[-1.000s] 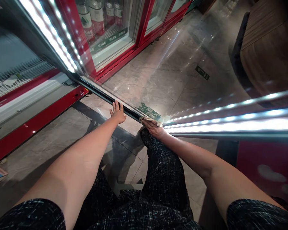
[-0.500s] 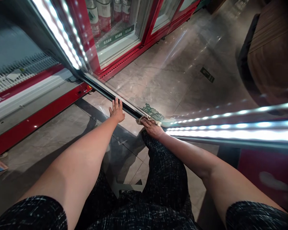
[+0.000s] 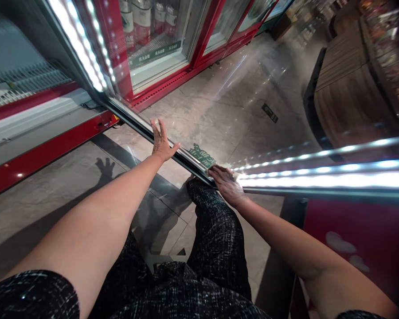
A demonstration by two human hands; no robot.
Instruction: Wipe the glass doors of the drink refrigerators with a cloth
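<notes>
A glass door [image 3: 186, 133] with a dark frame [image 3: 136, 122] stands swung open in front of me, lit by bright LED strips at both ends. My left hand [image 3: 162, 144] rests on the lower frame, fingers spread and nothing in them. At the near corner of the door, my right hand [image 3: 228, 184] presses a pale cloth [image 3: 235, 175] to the glass. Most of the cloth is hidden under the fingers. Green lettering [image 3: 202, 155] shows on the glass between the hands.
The open fridge [image 3: 33, 110] with wire shelving is at left. Behind the door stands a red fridge [image 3: 166, 84] holding several bottles [image 3: 142, 22]. A wooden display stand [image 3: 346, 88] is at right. An exit sign [image 3: 269, 113] marks the tiled floor.
My right hand has slid with the cloth rightward to the door's corner. My left hand has turned and now lies over the frame with its thumb out. The view has shifted somewhat.
</notes>
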